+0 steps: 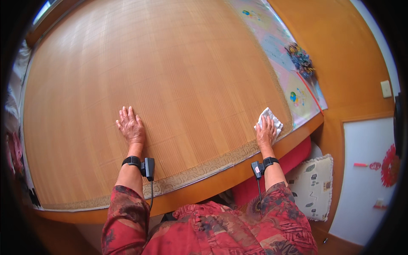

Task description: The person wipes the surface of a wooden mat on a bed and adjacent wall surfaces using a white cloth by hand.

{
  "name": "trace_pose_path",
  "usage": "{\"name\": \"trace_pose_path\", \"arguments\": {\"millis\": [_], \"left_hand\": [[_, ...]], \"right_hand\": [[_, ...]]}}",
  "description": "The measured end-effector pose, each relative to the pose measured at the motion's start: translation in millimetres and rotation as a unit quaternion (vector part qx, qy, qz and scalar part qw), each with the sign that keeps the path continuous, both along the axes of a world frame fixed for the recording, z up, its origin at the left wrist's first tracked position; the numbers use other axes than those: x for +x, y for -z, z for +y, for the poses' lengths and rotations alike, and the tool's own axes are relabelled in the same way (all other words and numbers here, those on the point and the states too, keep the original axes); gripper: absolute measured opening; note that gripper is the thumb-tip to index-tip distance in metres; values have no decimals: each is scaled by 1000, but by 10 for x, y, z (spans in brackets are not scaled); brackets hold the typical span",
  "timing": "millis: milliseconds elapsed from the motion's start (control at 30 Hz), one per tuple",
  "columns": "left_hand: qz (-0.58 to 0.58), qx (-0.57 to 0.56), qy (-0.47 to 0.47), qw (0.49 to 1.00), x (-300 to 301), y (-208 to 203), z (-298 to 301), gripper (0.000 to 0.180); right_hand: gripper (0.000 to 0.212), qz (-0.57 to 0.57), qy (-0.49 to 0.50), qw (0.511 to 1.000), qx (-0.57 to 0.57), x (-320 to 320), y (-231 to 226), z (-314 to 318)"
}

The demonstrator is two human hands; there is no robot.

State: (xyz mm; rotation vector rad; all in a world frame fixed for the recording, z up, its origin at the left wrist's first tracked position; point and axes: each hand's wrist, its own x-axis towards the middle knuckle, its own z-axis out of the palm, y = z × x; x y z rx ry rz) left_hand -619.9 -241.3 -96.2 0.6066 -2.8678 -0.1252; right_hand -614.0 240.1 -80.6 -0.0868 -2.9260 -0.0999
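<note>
A wide brown bamboo-look mat (170, 76) with a patterned beige border covers the raised platform before me. My left hand (131, 127) lies flat on the mat, fingers extended, with nothing in it. Near the mat's right front corner, my right hand (266, 132) presses down on a folded white cloth (268, 114), its fingers curved over it. Part of the cloth shows beyond the fingertips and to the right of the hand; the rest is hidden beneath the palm.
A wooden edge (199, 191) runs along the platform's front. At right, a multicoloured duster (301, 59) with a red handle (311, 94) lies on a pale printed sheet (272, 42). A white patterned cushion (312, 187) sits below the platform. A wooden wall (340, 51) rises beyond.
</note>
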Motion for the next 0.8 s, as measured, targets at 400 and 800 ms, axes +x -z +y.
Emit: {"name": "trace_pose_path", "arguments": {"millis": [400,800], "left_hand": [[-4,-17,20,1000,12,90,-68,43],[-69,-31,20,997,-107,72,23,43]], "right_hand": [[56,-49,-298,934,-190,1008,-289,-1778],[50,-35,-127,988,-86,1080,-418,-306]]}}
